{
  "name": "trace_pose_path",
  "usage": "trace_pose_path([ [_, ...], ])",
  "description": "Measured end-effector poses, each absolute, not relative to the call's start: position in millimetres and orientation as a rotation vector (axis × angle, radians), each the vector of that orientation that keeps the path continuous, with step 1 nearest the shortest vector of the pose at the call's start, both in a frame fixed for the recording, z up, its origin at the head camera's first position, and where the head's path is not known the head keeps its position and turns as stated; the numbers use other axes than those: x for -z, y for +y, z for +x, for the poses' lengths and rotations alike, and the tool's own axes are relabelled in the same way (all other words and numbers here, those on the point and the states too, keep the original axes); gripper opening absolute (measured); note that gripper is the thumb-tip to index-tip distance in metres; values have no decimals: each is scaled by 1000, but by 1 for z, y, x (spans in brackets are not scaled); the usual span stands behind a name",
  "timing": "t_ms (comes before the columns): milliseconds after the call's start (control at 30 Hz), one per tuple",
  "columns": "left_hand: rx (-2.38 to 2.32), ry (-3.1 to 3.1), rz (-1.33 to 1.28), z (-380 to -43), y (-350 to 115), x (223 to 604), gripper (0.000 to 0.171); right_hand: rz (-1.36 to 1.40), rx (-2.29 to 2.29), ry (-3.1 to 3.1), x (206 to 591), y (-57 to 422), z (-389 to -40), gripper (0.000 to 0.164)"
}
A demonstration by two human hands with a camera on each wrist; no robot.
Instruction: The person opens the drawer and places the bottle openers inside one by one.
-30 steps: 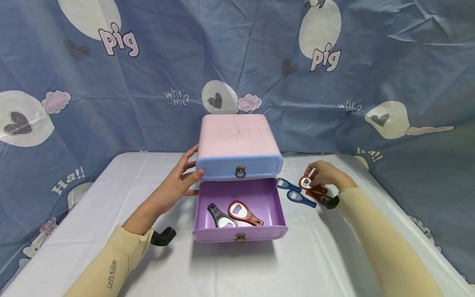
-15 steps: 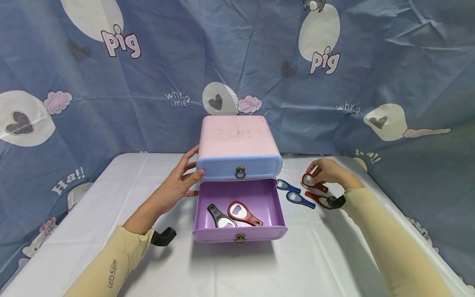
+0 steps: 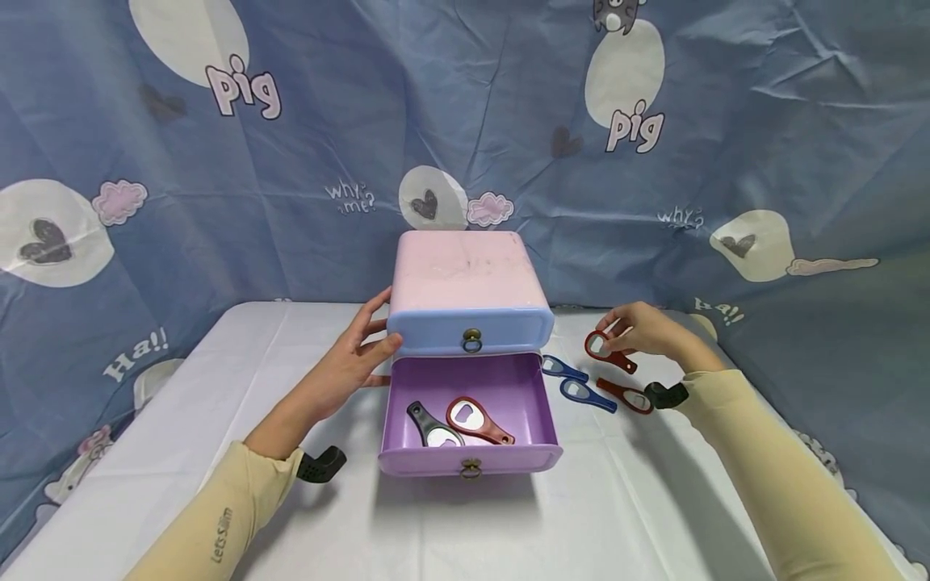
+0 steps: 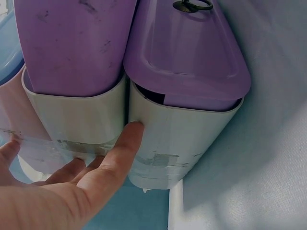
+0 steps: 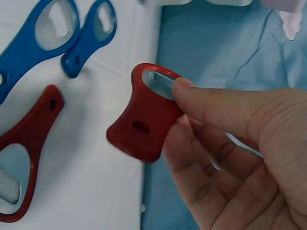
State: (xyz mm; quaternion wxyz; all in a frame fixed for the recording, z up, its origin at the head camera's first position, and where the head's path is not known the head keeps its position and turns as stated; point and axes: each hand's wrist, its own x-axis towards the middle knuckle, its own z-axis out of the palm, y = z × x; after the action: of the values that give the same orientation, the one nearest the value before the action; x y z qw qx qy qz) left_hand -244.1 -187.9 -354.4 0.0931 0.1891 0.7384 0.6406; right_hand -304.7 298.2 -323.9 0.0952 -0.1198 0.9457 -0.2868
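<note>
My right hand (image 3: 647, 332) pinches a red bottle opener (image 5: 139, 115) between thumb and fingers, over the table right of the small drawer cabinet (image 3: 465, 270). Its handle points toward the camera in the right wrist view. My left hand (image 3: 345, 367) rests against the cabinet's left side, fingers spread and thumb by the blue front of the top drawer (image 3: 414, 329). Below, the purple drawer (image 3: 538, 458) stands pulled out; inside lie a black bottle opener (image 3: 423, 417) and another red bottle opener (image 3: 496, 429).
Two blue bottle openers (image 5: 36, 40) lie on the white table (image 3: 596, 500) beside the cabinet's right side. Close to them is one more red bottle opener (image 5: 36, 129). A blue printed cloth (image 3: 305, 153) hangs behind the table.
My right hand has lifted the red bottle opener off the group on the table, uncovering the red one below. My left hand stays against the cabinet.
</note>
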Motion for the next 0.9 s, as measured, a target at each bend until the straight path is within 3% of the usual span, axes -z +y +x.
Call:
trace_pose_path([
  [333, -1897, 2190, 564, -245, -187, 355, 75, -389, 1024, 2756, 304, 294, -288, 42],
  [900, -1897, 2191, 568, -244, -188, 355, 75, -453, 1106, 2749, 266, 267, -252, 35],
])
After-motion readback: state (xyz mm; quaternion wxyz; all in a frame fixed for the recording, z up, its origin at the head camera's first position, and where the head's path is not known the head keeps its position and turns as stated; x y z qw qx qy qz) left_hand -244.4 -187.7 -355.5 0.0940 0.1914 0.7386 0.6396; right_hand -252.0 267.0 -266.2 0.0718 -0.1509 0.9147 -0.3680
